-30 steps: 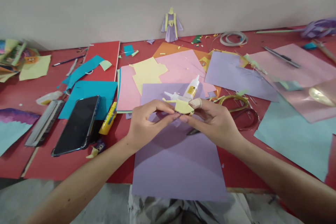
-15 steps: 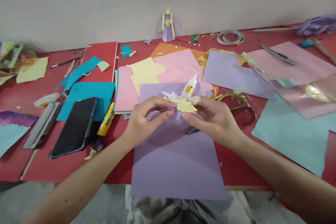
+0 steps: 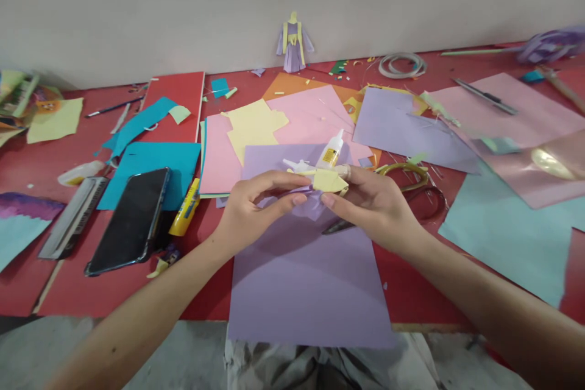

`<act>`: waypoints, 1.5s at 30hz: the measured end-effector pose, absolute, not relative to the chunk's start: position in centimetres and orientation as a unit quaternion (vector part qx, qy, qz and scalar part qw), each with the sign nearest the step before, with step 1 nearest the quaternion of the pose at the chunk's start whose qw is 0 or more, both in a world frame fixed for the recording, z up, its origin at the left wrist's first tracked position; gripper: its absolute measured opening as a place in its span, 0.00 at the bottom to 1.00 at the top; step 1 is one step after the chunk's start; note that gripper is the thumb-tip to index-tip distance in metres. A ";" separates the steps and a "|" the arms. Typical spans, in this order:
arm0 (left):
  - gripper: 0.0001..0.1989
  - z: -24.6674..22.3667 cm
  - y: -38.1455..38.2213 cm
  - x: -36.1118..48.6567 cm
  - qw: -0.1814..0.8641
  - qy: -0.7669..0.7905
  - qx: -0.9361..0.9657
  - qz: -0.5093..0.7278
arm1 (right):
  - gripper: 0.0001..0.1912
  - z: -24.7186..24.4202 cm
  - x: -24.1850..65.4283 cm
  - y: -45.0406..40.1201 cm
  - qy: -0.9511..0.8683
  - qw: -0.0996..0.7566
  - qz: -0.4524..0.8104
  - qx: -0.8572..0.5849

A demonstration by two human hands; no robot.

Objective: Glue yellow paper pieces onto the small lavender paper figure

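Both my hands meet over a large lilac sheet (image 3: 306,280) lying at the near edge of the red table (image 3: 91,292). My left hand (image 3: 256,204) and my right hand (image 3: 372,204) pinch a small folded paper piece (image 3: 326,181), pale yellow on top with lilac parts beneath. A bandage wraps one finger of my right hand. Just behind the piece lie a small white glue bottle (image 3: 333,149) and a second white nozzle (image 3: 297,165).
A dark phone (image 3: 132,219), a yellow glue stick (image 3: 185,210) and a ruler-like bar (image 3: 73,216) lie left. Scissors with yellow handles (image 3: 406,173) lie right. Coloured paper sheets cover the table; a lilac paper doll (image 3: 292,42) leans on the wall.
My hands have shifted only slightly while working the folded piece; the yellow part sits a little higher and further right. The view dipped a bit.
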State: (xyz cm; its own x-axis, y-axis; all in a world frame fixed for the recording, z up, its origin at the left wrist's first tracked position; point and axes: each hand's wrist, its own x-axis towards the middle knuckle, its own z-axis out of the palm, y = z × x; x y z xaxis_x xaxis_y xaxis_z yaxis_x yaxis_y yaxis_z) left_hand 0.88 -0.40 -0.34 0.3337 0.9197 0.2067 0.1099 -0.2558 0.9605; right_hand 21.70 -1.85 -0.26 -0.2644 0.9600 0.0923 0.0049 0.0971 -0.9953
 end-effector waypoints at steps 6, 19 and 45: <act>0.09 -0.4 -0.5 1.0 0.502 0.400 0.649 0.409 | 0.08 -0.3 22.0 -1.7 -0.603 0.439 0.536 -0.394; 0.04 -0.7 -0.6 0.9 0.529 0.382 0.626 0.427 | 0.06 -0.3 21.6 -1.8 -0.623 0.438 0.518 -0.389; 0.02 -0.8 -0.7 1.2 0.457 0.371 0.675 0.445 | 0.05 -0.2 21.3 -2.0 -0.633 0.438 0.510 -0.384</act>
State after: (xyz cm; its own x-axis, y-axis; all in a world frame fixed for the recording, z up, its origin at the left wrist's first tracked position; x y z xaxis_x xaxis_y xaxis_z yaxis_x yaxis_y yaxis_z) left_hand 1.17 -0.69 -0.77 0.3283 0.9077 0.2614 0.0931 -0.3065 0.9473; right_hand 21.27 -1.98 -0.22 -0.3208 0.9330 0.1633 0.0383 0.1850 -0.9820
